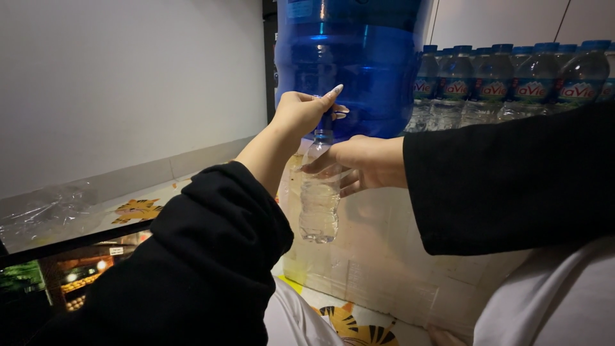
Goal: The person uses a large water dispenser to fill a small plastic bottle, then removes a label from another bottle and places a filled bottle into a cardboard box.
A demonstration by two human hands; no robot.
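Blue translucent plastic forms one big ribbed water jug (359, 57), its tap pinched by the left hand (301, 112), fingers curled shut on it. Under the tap, the right hand (365, 163) wraps one small clear ridged bottle (319, 192), held upright. Behind stand about seven capped bottles in a row (512, 80), against one cardboard box (384, 256).

Blue water jug (359, 64) blocking overhead, row of bottles (512, 80) crowding right, open room left beside wall (128, 83)
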